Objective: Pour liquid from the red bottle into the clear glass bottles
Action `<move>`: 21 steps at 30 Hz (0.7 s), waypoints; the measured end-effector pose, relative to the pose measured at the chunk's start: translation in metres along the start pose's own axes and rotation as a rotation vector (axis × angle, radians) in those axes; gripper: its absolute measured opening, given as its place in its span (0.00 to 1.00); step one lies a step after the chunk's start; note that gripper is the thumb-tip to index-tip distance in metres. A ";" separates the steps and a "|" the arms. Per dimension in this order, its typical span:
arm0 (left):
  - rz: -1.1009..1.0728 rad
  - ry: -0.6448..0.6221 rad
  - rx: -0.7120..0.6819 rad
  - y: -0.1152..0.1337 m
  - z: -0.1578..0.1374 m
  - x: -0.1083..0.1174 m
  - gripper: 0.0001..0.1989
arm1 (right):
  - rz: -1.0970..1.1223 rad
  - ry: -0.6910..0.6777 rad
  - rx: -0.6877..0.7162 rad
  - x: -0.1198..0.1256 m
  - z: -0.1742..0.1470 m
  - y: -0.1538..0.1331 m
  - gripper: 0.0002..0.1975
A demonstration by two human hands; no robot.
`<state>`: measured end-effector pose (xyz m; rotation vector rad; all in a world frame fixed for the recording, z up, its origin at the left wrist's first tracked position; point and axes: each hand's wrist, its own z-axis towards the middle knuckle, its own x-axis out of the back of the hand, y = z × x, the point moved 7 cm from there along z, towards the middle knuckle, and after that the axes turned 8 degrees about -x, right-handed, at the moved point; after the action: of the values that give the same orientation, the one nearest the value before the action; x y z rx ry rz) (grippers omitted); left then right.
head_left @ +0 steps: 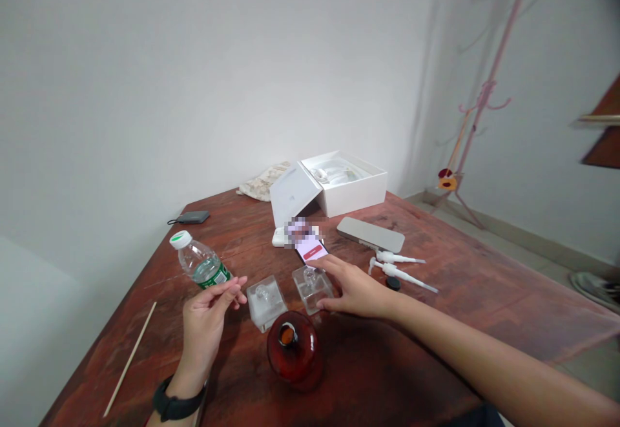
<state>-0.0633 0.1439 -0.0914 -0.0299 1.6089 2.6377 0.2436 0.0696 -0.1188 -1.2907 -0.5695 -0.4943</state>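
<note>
My left hand [213, 314] is held between the water bottle [201, 262] and a clear square box [266, 303]. Its thumb and fingers are pinched together, and I cannot make out whether anything is in them. A second clear square box [306, 292], with a round knob on top, is under my right hand [351, 288]. The right thumb rests at its near side and the fingers reach over its far edge, beside a phone [312, 250] with a lit screen. Just in front of both boxes stands an amber glass bottle [295, 356], uncapped.
A wooden stick [130, 359] lies at left. White pump heads [404, 273], a black cap [392, 283] and a long grey case [371, 234] lie at right. Behind are an open white box [356, 197], a cloth [264, 183] and a grey pouch [192, 217].
</note>
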 end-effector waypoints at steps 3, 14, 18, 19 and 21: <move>-0.001 0.002 0.003 0.000 0.000 0.000 0.18 | -0.001 0.000 0.002 0.000 0.000 0.000 0.40; -0.070 0.047 0.100 0.000 0.000 -0.004 0.27 | -0.015 -0.007 -0.007 0.001 0.001 -0.002 0.40; -0.079 0.072 0.127 -0.001 0.001 -0.001 0.21 | -0.010 -0.001 0.002 0.002 0.001 -0.002 0.40; -0.080 0.079 0.130 -0.001 0.001 0.000 0.20 | -0.009 0.002 0.004 0.002 0.001 -0.002 0.40; -0.082 0.089 0.133 0.000 0.002 0.001 0.18 | -0.007 0.005 0.006 0.003 0.001 -0.001 0.40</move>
<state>-0.0643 0.1455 -0.0912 -0.2057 1.7663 2.4959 0.2446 0.0697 -0.1160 -1.2819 -0.5717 -0.5011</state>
